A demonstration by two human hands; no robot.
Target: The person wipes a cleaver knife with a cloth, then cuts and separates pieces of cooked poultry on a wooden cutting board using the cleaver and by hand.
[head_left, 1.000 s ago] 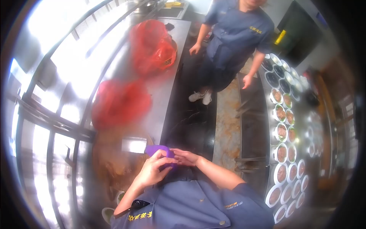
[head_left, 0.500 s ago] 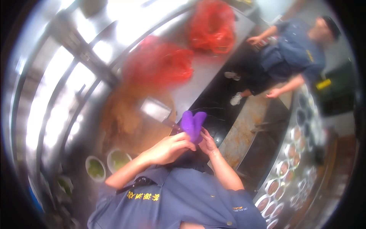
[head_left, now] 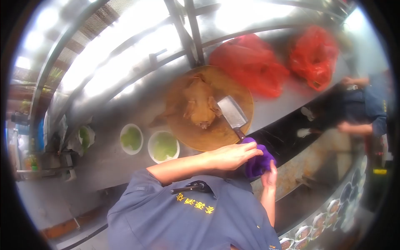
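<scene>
My left hand (head_left: 237,156) pinches a purple cloth (head_left: 257,162) in front of my body. The lower right side of the cloth is held by my right hand (head_left: 269,177), whose fingers are partly hidden behind it. Just beyond the cloth, a cleaver (head_left: 232,112) lies with its blade on a round wooden board (head_left: 183,137) and its dark handle pointing toward my hands. Beside the blade, a plucked whole bird (head_left: 199,102) rests on the board.
White bowls of greens (head_left: 165,146) stand left of the board. Two red plastic bags (head_left: 315,58) sit behind it to the right. A co-worker (head_left: 366,100) stands at the right edge. Several filled bowls (head_left: 303,232) line a counter at lower right.
The view has swung left, bringing the board, bird and greens toward the middle and shifting the co-worker to the right edge. The purple cloth stays between my hands, its folds changed.
</scene>
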